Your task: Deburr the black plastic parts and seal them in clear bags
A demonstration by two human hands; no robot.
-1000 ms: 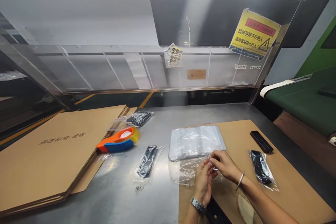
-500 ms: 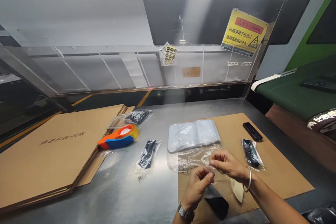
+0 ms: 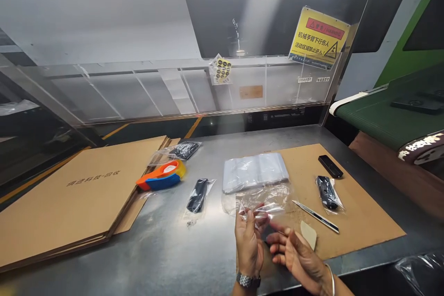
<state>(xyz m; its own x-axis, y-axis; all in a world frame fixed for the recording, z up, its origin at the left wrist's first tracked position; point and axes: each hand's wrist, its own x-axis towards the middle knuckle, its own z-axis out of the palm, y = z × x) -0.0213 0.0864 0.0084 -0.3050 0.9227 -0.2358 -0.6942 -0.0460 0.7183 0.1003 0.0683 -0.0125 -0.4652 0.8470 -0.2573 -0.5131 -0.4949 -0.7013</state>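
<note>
My left hand (image 3: pixel 248 246) is closed on a clear plastic bag (image 3: pixel 274 202), its thumb upright against the film and the bag's loose end spreading away from me. My right hand (image 3: pixel 299 260) is just to the right, palm turned up, fingers apart and slightly bent. Something dark shows between the two hands, mostly hidden. Beyond them lies a stack of clear bags (image 3: pixel 255 173). Right of the hands, a utility knife (image 3: pixel 316 216) and a pale rounded piece (image 3: pixel 308 235) rest on a cardboard sheet (image 3: pixel 367 222).
On the sheet's right are a bare black device (image 3: pixel 330 166) and a bagged one (image 3: pixel 327 193). Another bagged black device (image 3: pixel 197 195) lies on the metal table (image 3: pixel 166 249). Further left are a tape dispenser (image 3: pixel 162 175), a black packet (image 3: pixel 186 150) and stacked cardboard (image 3: pixel 76 203).
My hands no longer pinch close together; the left has turned upright with the bag, and the right has spread its fingers and dropped lower. The utility knife has come into sight.
</note>
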